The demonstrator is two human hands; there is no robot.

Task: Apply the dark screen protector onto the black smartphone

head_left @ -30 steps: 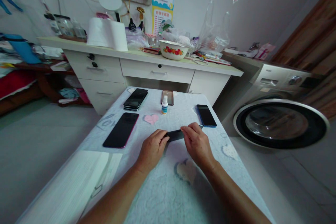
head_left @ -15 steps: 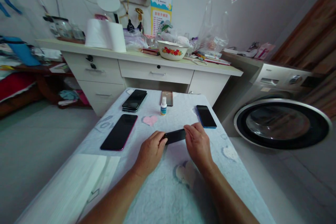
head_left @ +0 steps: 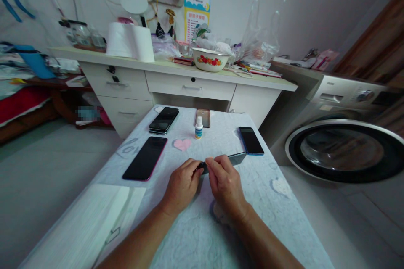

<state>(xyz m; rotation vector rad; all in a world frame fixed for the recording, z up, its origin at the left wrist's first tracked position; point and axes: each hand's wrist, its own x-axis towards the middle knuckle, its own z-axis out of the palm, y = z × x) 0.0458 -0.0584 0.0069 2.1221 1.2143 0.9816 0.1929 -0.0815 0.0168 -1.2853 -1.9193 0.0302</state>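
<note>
My left hand (head_left: 182, 185) is closed on the left end of a dark phone (head_left: 238, 159), gripping it between thumb and fingers above the table. The phone is tilted, and a greyish reflective surface shows at its right end. My right hand (head_left: 225, 183) is in front of the phone, close beside my left fingers, with thumb and fingertips pinched near the phone's left part. What is inside this pinch is too small to make out. My right hand hides the phone's middle.
Around my hands lie a phone with a pink edge (head_left: 145, 159), stacked phones (head_left: 164, 119), a blue-edged phone (head_left: 251, 141), a small white bottle (head_left: 198, 128) and a phone case (head_left: 205, 118). Beyond the cloth-covered table (head_left: 277, 227) stands a white desk (head_left: 126, 88); a washing machine (head_left: 334, 101) is at right.
My right hand has moved left from the phone's right end toward my left fingers. The phone's right end now shows past my right hand, tilted and greyish. The view has shifted slightly.
</note>
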